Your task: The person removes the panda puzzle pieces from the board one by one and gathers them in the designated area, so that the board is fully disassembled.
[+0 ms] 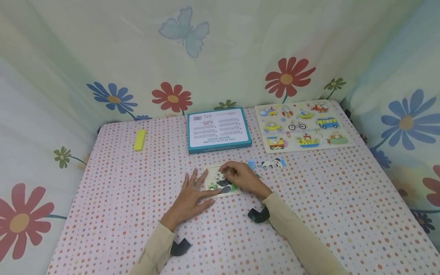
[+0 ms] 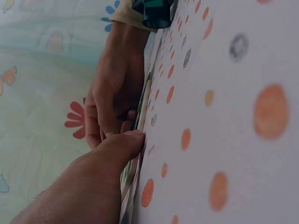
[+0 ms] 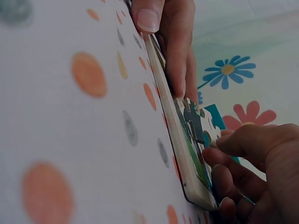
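A small wooden jigsaw tray (image 1: 211, 172) with a panda picture lies on the table, partly filled with pieces. My left hand (image 1: 192, 195) spreads its straight fingers along the tray's left side and near edge; its thumb (image 2: 131, 138) touches the near rim in the left wrist view. Thumb and fingers of my right hand (image 1: 243, 178) pinch a white-and-dark puzzle piece (image 3: 210, 127) over the tray, tilted up from the pieces below it. Loose puzzle pieces (image 1: 269, 164) in blue, white and black lie just beyond the right hand.
Behind the tray lies a blue-edged box (image 1: 220, 130) with printed text. At the back right is a vehicle puzzle board (image 1: 292, 135). A yellow block (image 1: 139, 140) lies at the back left. Dotted cloth covers the table (image 1: 137, 214), and flowered curtains stand around it.
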`<state>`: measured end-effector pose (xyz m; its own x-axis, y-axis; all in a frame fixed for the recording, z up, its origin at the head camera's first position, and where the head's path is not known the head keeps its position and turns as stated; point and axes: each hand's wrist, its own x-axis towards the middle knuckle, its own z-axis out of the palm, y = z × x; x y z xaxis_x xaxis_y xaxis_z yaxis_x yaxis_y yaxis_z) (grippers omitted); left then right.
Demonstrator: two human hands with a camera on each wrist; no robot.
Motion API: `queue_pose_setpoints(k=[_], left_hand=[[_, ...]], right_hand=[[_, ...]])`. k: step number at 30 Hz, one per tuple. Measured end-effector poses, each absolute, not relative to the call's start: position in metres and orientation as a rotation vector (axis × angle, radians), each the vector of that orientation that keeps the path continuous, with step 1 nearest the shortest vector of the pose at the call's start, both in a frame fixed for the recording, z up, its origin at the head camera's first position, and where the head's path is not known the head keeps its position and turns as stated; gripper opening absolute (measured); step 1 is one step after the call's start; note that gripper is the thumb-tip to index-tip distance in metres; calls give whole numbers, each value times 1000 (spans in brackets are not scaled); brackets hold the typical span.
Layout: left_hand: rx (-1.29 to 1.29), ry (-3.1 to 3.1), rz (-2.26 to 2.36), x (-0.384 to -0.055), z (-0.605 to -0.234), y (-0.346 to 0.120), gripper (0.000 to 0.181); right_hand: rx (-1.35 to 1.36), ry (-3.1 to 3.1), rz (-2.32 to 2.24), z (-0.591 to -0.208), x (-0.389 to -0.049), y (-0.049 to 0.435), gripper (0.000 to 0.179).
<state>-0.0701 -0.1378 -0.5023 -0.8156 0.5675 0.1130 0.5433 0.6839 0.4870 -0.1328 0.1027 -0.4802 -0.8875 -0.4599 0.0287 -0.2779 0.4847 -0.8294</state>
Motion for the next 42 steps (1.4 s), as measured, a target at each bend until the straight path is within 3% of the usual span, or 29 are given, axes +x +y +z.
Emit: queue_pose_setpoints(k=[30, 42], left_hand=[[920, 2861, 757, -71, -501, -137, 36], [903, 2840, 786, -68, -503, -137, 37]], right_hand=[[-487, 2414, -1526, -477, -136, 108, 16], [-499, 2441, -1653, -451, -134, 171, 20]])
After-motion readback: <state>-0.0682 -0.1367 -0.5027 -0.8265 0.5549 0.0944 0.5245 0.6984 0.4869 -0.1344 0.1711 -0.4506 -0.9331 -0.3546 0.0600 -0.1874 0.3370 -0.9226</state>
